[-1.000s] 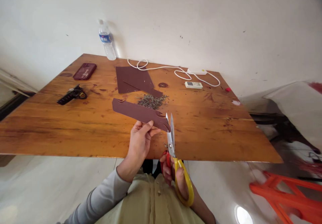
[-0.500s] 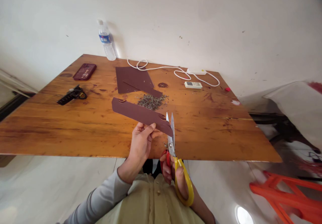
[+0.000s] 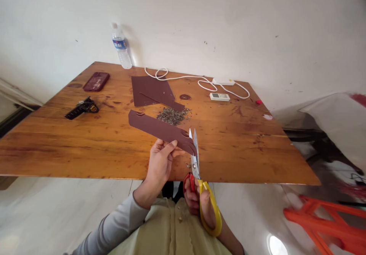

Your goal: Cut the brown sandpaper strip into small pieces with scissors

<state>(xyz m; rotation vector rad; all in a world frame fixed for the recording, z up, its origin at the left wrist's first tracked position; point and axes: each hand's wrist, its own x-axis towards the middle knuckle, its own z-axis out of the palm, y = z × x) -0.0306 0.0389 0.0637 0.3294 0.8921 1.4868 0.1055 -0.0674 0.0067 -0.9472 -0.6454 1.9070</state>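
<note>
Between thumb and fingers, my left hand (image 3: 162,159) pinches a long strip of dark brown card (image 3: 160,127) near its right half. The strip has curved cuts near both ends and is held above the table's front part. My right hand (image 3: 197,201) is wrapped round the handles of scissors (image 3: 195,165), one handle red and one yellow. Their blades point away from me, slightly parted, at the strip's right end. Beyond the strip lies a heap of small dark shreds (image 3: 172,116). A larger brown sheet (image 3: 147,91) and a narrow brown strip (image 3: 174,104) rest behind the heap.
On the wooden table (image 3: 243,148) stand a water bottle (image 3: 122,49) at the back and a dark red phone (image 3: 96,81) at left, near a black object (image 3: 82,108). A white power strip (image 3: 223,81) and remote (image 3: 219,97) lie at right. An orange stool (image 3: 323,217) is on the floor.
The scissor blades have come slightly closer together at the strip's right end. The strip's left end has shifted a little to the right. My left hand stays nearly in place.
</note>
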